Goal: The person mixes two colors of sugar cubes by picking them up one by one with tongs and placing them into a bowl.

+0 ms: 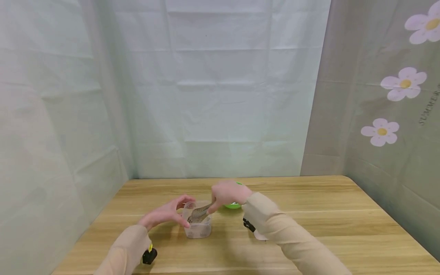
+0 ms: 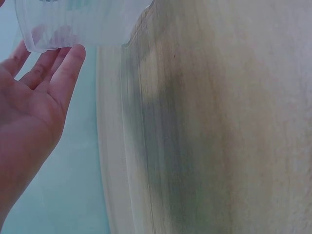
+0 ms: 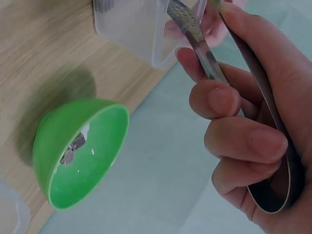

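A clear plastic container (image 1: 198, 230) stands on the table. My left hand (image 1: 168, 211) grips it from the left, thumb at the near side and fingers at the far side; the left wrist view shows fingertips (image 2: 73, 53) against its wall. Metal tongs (image 3: 207, 61) with perforated ends are in my right hand (image 1: 227, 194), fingers wrapped around both arms. Their ends reach down inside the container in the head view; I cannot tell what lies between them. Just behind my right hand is a green bowl (image 3: 48, 141), with small dark pieces and white bits inside.
A pale, translucent plastic piece (image 1: 260, 235) lies partly under my right sleeve. Black devices are strapped at both wrists. The wooden table (image 1: 319, 214) meets hanging curtains at the back and sides.
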Motion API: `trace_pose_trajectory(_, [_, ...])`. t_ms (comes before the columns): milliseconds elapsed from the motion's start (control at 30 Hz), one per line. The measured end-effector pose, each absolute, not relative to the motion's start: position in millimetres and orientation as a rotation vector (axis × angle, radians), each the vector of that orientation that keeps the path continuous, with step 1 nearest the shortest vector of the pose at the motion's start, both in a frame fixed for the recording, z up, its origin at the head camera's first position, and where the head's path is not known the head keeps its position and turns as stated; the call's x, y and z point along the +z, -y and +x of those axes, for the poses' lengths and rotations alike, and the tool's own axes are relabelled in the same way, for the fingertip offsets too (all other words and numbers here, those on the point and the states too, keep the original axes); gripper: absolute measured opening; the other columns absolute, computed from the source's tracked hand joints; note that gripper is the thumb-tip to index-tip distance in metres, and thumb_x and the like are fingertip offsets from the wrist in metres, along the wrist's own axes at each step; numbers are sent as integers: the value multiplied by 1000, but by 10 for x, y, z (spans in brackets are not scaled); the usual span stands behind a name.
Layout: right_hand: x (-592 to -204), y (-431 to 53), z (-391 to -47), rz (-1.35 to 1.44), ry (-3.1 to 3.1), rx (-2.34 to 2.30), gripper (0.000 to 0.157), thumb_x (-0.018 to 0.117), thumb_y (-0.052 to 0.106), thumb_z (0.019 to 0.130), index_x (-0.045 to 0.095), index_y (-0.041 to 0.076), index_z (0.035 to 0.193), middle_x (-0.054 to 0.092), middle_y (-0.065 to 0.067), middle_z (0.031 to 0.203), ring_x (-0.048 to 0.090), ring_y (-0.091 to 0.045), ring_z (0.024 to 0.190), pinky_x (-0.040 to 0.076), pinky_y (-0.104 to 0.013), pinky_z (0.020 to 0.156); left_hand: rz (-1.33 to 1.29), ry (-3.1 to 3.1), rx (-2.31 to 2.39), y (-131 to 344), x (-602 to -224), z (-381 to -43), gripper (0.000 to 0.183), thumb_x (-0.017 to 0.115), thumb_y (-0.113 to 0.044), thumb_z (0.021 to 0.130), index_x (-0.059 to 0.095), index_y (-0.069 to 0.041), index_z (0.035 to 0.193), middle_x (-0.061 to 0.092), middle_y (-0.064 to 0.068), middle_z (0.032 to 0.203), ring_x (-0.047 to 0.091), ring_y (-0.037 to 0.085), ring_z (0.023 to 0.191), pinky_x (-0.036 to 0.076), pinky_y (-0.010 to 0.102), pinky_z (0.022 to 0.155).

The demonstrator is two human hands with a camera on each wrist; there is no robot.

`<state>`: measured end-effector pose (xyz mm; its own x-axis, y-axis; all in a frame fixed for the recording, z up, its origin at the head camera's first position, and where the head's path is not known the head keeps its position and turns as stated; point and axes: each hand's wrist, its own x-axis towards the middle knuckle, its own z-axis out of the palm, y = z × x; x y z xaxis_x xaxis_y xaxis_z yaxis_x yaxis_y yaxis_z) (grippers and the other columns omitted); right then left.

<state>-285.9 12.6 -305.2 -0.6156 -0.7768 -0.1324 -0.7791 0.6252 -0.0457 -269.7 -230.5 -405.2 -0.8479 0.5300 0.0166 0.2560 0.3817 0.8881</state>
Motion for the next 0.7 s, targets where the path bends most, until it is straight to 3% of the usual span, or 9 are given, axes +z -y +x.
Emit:
trace_pose_trajectory(133, [-3069, -44, -2832, -1263, -2694, 57, 57, 69, 45, 75, 29, 19, 44, 17, 8, 42, 11, -5, 40, 12, -20, 38, 683, -2370, 1452, 2307, -4060, -2701, 79, 79, -19, 69, 35, -3, 132, 39, 12, 130, 31, 32, 120, 30, 51, 92])
trace_pose_trajectory(267, [-3073, 31, -2799, -1203, -2708, 80, 53, 71, 44, 73, 35, 18, 44, 20, 8, 41, 14, -5, 39, 15, -20, 38, 684, -2369, 1457, 2314, -4063, -2704, 79, 79, -19, 69, 35, -3, 132, 38, 15, 132, 31, 31, 120, 29, 52, 92])
trace_pose_trajectory(533, [-3144, 145, -2812, -1177, -2738, 250, 33, 72, 46, 72, 61, 18, 59, 50, 11, 51, 37, -4, 45, 33, -20, 42, 703, -2373, 1444, 2308, -4064, -2711, 79, 79, -19, 69, 35, -2, 131, 38, 16, 133, 31, 31, 121, 26, 53, 94])
trace_pose_trajectory(700, [-3158, 138, -2830, -1183, -2763, 296, 37, 71, 51, 70, 58, 19, 57, 51, 10, 53, 39, -5, 45, 34, -20, 41, 708, -2380, 1438, 2313, -4067, -2716, 79, 79, -20, 69, 34, -2, 132, 38, 15, 132, 30, 32, 121, 27, 52, 94])
